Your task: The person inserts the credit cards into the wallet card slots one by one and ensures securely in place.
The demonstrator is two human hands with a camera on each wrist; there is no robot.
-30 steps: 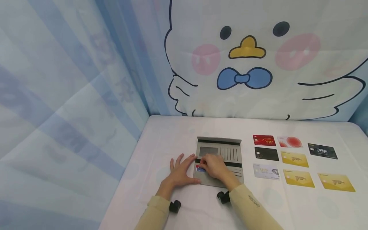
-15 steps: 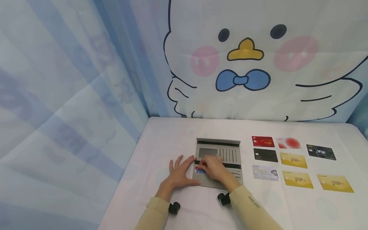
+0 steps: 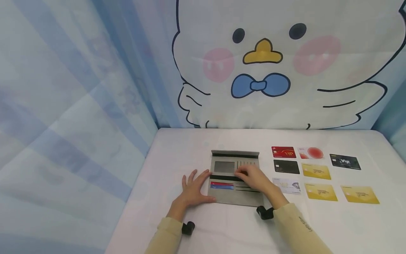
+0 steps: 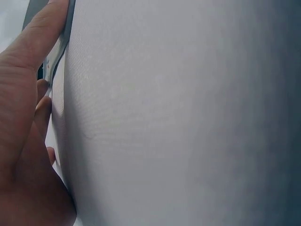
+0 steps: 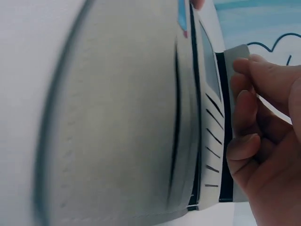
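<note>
A grey card holder [image 3: 238,200] lies unfolded on the table, with a red-and-blue card [image 3: 222,185] in its lower left slot. Fingers spread, my left hand [image 3: 192,192] touches the holder's left edge with fingertips and thumb; the left wrist view shows this hand [image 4: 23,141] at the side. My right hand [image 3: 256,179] is over the holder's middle right, holding nothing visible. In the right wrist view its fingers are loosely curled, the thumb tip near the index finger, and the hand [image 5: 275,127] is beside the holder's striped panel [image 5: 212,146].
Right of the holder lie several cards: a red one [image 3: 283,152], a white one with a red disc [image 3: 311,153], black ones [image 3: 286,167] [image 3: 345,161], a silver one [image 3: 287,186] and gold ones [image 3: 316,171] [image 3: 321,192] [image 3: 360,194]. A patterned curtain [image 3: 263,113] stands behind the table.
My right hand has moved right and slightly up, off the red-and-blue card, which now shows across its slot. My left hand has stayed at the holder's edge. The head view has shifted slightly.
</note>
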